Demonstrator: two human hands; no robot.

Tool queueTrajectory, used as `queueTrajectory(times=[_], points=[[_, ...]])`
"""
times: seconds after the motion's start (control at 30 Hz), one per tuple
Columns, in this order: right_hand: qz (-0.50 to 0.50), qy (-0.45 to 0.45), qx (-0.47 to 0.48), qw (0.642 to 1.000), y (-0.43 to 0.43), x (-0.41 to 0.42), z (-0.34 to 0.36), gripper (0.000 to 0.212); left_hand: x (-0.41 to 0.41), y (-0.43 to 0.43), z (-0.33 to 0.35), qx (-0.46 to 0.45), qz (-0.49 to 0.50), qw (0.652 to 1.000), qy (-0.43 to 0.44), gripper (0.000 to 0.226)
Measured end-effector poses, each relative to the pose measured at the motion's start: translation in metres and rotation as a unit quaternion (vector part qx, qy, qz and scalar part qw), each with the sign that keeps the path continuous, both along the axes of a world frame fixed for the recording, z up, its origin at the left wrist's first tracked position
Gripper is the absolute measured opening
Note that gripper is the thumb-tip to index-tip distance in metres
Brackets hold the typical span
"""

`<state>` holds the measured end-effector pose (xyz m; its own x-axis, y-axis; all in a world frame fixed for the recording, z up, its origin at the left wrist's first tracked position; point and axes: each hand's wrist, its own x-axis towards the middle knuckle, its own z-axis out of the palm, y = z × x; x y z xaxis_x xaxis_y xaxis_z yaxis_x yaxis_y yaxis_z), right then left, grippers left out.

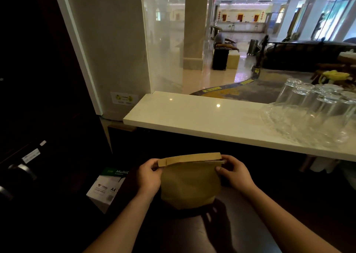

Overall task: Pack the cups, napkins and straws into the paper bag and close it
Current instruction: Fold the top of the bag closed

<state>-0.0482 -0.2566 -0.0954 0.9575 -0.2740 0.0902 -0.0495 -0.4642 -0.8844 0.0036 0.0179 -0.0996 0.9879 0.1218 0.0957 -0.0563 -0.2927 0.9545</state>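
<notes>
paper bag (189, 183): upright on dark tabletop (240, 210), below white counter ledge (192, 117)
top: folded over into flat band, looks creased shut
left hand (149, 177): fingers pinching left end of fold
right hand (234, 173): fingers pinching right end of fold
cups/napkins/straws: none visible outside; contents hidden, likely packed
progress: closing step, nearly done; left, press or finish fold
other: upturned glasses (312, 98) on ledge, untouched

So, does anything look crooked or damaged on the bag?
Slightly. The folded top of the paper bag sits askew: the right hand end shows separated layers, while the left hand end is flush. No tears or spills are visible.
</notes>
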Motion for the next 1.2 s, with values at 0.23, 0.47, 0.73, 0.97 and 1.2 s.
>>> queueTrajectory(times=[0.23, 0.47, 0.73, 0.97, 1.2], points=[[-0.008, 0.027, 0.025, 0.999, 0.007, 0.004, -0.007, 0.034, 0.004, 0.008, -0.016, 0.012, -0.029, 0.999, -0.038, 0.031], [-0.092, 0.037, 0.003, 0.995, 0.014, 0.02, -0.007, 0.005, 0.006, 0.013, -0.016, -0.01, -0.099, 0.995, -0.013, 0.03], [-0.043, 0.024, 0.023, 0.999, -0.003, 0.024, -0.017, 0.011, -0.005, -0.005, 0.002, -0.106, -0.034, 0.994, -0.01, 0.015], [0.009, 0.021, 0.079, 0.997, -0.017, 0.023, -0.017, 0.013, 0.002, -0.01, -0.003, -0.018, 0.011, 0.998, -0.057, 0.025], [0.011, 0.016, 0.049, 0.999, -0.017, 0.024, -0.012, 0.014, 0.018, 0.001, -0.007, 0.105, -0.032, 0.992, -0.07, 0.044]])
